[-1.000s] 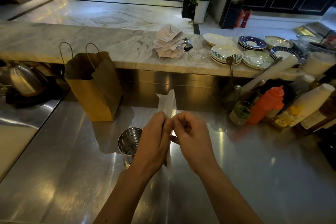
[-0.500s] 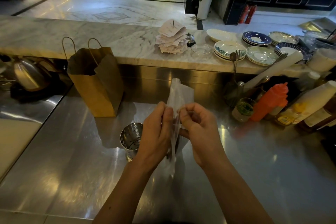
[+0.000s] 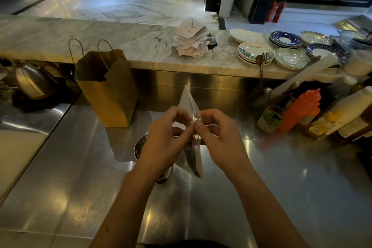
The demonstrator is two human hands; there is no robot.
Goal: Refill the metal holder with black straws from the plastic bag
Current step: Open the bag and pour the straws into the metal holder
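Note:
A clear plastic bag [image 3: 188, 101] hangs upright above the steel counter, its top corner pointing up. Dark straws [image 3: 193, 157] show through its lower part. My left hand [image 3: 165, 137] and my right hand [image 3: 219, 135] both pinch the bag near its middle, fingertips almost touching each other. The perforated metal holder [image 3: 140, 146] stands on the counter just left of the bag, mostly hidden behind my left hand and wrist. I cannot see inside it.
A brown paper bag [image 3: 106, 90] stands at the back left of the steel counter [image 3: 80, 177]. Sauce bottles, an orange squeeze bottle [image 3: 300, 110] and a glass jar [image 3: 269, 119] crowd the right. Plates and a receipt spike [image 3: 191, 40] sit on the marble ledge. A kettle [image 3: 32, 82] stands far left.
My hands have spread slightly apart while pinching the bag, and the bag has turned so its top narrows to a point. The holder has slipped behind my left hand.

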